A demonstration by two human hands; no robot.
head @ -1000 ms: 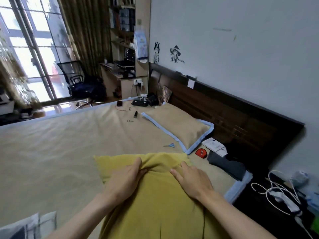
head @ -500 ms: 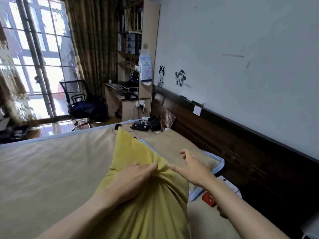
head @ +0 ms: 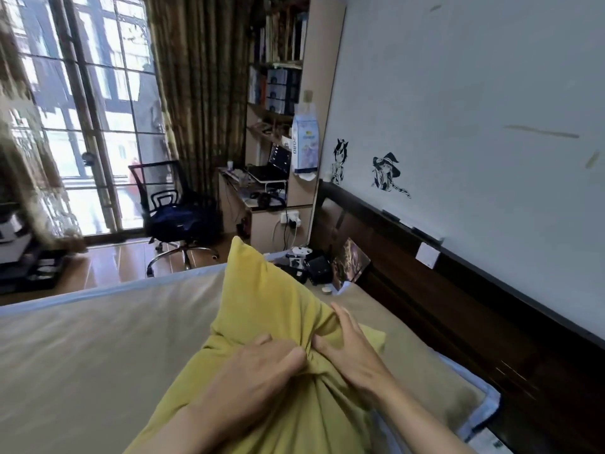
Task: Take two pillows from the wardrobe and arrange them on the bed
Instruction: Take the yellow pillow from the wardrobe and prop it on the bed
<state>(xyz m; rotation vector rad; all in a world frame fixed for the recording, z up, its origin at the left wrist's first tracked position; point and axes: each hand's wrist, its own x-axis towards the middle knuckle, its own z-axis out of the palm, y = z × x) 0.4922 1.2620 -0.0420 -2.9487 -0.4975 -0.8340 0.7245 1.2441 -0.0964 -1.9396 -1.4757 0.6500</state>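
Note:
A yellow pillow (head: 262,309) stands raised in front of me, one corner pointing up above the bed (head: 98,339). My left hand (head: 258,371) is bunched into its fabric near the middle. My right hand (head: 350,348) presses and grips the fabric just to the right, fingers partly spread. Under and behind the yellow pillow lies a tan pillow with a blue border (head: 442,388) against the dark headboard (head: 458,306). The wardrobe is out of view.
Small dark gadgets and a picture card (head: 350,267) lie at the bed's far corner by the headboard. Beyond the bed stand an office chair (head: 170,208), a desk with shelves (head: 265,178) and a curtained glass door (head: 98,109).
The yellow pillow went from lying flat to being lifted upright over the tan pillow. My right hand, open half a second ago, now grips its fabric. My view tilted upward.

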